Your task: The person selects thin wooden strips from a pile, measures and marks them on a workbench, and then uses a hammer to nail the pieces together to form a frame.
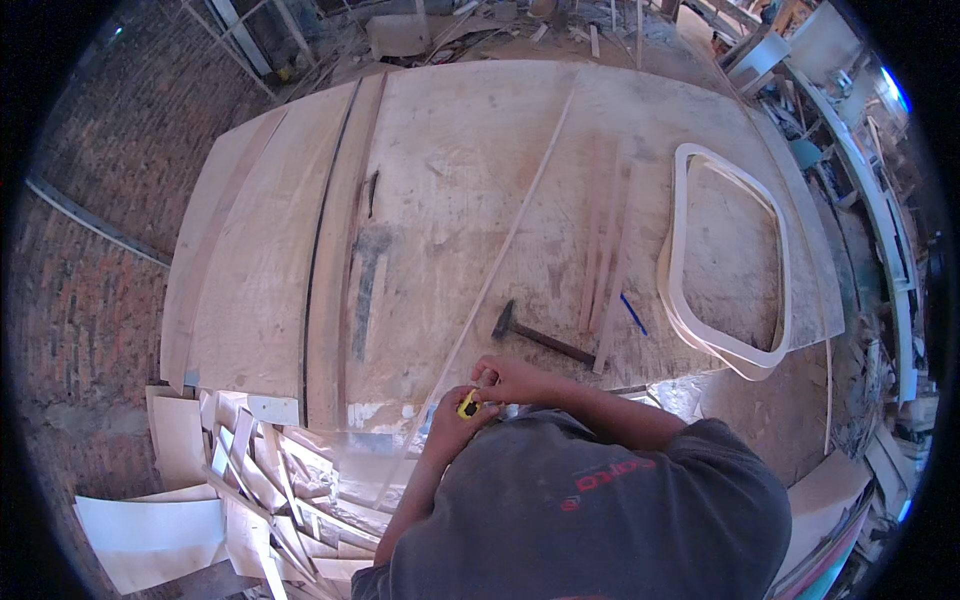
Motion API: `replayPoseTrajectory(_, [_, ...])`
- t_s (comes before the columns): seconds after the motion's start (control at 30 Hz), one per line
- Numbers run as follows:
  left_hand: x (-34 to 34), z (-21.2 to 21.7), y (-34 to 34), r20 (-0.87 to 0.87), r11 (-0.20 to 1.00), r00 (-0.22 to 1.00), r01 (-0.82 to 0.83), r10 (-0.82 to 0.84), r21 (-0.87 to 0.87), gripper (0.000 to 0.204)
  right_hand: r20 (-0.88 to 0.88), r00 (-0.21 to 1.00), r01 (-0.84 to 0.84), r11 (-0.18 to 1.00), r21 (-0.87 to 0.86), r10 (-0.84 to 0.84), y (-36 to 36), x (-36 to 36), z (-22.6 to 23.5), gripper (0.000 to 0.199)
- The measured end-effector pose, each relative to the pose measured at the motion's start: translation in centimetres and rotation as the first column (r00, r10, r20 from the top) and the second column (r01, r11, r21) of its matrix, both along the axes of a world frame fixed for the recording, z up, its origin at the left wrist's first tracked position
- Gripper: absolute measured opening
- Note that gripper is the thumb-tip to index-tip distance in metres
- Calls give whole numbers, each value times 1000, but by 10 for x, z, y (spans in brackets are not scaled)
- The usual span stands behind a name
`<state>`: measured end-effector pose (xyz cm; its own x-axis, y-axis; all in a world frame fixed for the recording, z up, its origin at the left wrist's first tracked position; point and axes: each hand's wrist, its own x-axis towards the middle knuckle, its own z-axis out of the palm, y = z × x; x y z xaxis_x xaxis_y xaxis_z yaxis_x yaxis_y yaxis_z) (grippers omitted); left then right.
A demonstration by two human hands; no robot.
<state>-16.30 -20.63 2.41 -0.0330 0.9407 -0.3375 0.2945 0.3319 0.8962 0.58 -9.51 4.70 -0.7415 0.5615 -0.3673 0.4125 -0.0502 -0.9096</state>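
A small yellow and black tape measure (468,406) sits in my left hand (450,428), whose fingers close around it near the table's front edge. Right beside it, my right hand (510,381) has its fingers bent together close over the tape measure. What those fingers pinch is too small to make out. Just beyond my hands lies a hammer (548,340) with a dark head and wooden handle. A long thin wooden strip (510,235) slants across the table and passes just left of my hands.
The big wooden table (460,150) carries several narrow reddish strips (604,240), a blue pen-like stick (634,313) and rounded wooden frames (680,260) at the right. A long board (345,250) crosses its left part. Wood offcuts (265,480) pile up front left, beside a brick wall (100,280).
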Motion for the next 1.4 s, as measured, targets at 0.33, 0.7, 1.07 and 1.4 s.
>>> replayPoseTrajectory(0.33, [28,17,27,-179,988,972,-152,149,0,36,-216,960,-208,971,-121,179,79,8,-7,18])
replayPoseTrajectory(0.7, [-84,-31,-77,-272,964,962,-84,13,-252,29,-439,364,729,545,-415,-821,240,147,59,19])
replayPoseTrajectory(1.07, [-71,-28,-61,-351,984,931,-142,95,-110,35,-366,200,794,369,-483,-909,206,118,11,18])
replayPoseTrajectory(1.4, [-2,-2,35,-497,933,858,-278,134,-228,39,4,974,183,770,-611,-228,18,-19,-65,35])
